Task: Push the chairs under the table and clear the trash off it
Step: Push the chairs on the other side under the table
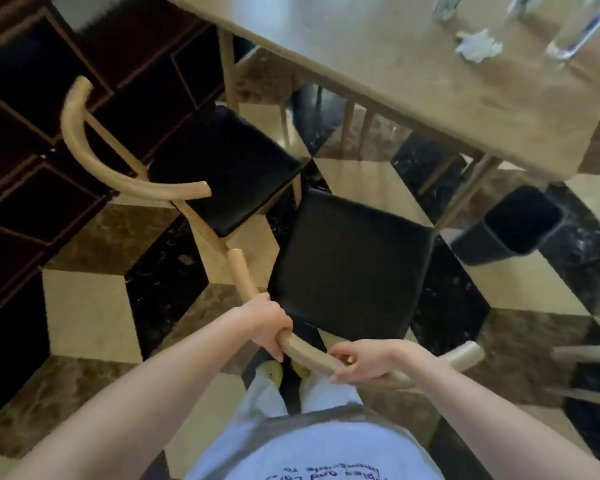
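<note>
Both hands wrapped round near chair's (350,265) backrest: left hand (267,325), right hand (364,363). Chair sits just short of table (378,64). 2nd chair (222,168) beside it, also short of table.

Dim indoor light, motion blur throughout, wide-angle bending at edges

- The near chair (350,265) stands out from the table (430,74), which is at its 1 o'clock.
- A second chair (222,168) stands at 10 o'clock.
- A bin (520,226) stands at 3 o'clock.
- Crumpled paper (478,46) lies on the table.
</note>
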`<state>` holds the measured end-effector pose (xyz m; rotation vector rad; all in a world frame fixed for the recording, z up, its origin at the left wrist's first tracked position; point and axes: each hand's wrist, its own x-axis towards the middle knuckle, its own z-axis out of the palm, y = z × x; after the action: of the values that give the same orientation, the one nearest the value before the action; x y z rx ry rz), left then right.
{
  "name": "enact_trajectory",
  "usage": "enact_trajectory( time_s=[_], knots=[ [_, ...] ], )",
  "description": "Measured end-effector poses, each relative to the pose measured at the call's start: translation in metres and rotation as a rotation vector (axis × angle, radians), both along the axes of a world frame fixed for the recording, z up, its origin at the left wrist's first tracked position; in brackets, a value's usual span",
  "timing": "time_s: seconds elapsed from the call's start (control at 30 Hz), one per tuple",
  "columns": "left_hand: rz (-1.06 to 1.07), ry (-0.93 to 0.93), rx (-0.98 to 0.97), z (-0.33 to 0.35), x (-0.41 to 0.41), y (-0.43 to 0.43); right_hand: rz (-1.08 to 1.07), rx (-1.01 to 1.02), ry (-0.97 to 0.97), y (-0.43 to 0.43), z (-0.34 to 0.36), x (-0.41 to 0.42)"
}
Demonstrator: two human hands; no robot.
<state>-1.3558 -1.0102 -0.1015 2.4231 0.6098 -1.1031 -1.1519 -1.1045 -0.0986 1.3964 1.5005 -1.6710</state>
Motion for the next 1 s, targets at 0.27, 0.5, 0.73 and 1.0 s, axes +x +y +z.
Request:
enact_trajectory(
  time_s=[0.27,0.5,0.73,1.0],
  knots=[
    [-0.103,-0.131,0.089,-0.007,-0.005,0.002,-0.154,0.486,-0.184,-0.053,0.006,-0.021],
    [-0.162,-0.050,0.088,-0.004,-0.001,0.010,-0.135,0.588,-0.307,-0.064,0.000,-0.014],
    [-0.212,-0.084,0.160,-0.005,-0.001,0.017,0.077,0.619,-0.399,-0.059,-0.001,0.001],
    [-0.174,-0.113,0.232,0.014,0.020,0.043,0.095,0.729,-0.391,-0.032,0.013,0.027]
  ],
)
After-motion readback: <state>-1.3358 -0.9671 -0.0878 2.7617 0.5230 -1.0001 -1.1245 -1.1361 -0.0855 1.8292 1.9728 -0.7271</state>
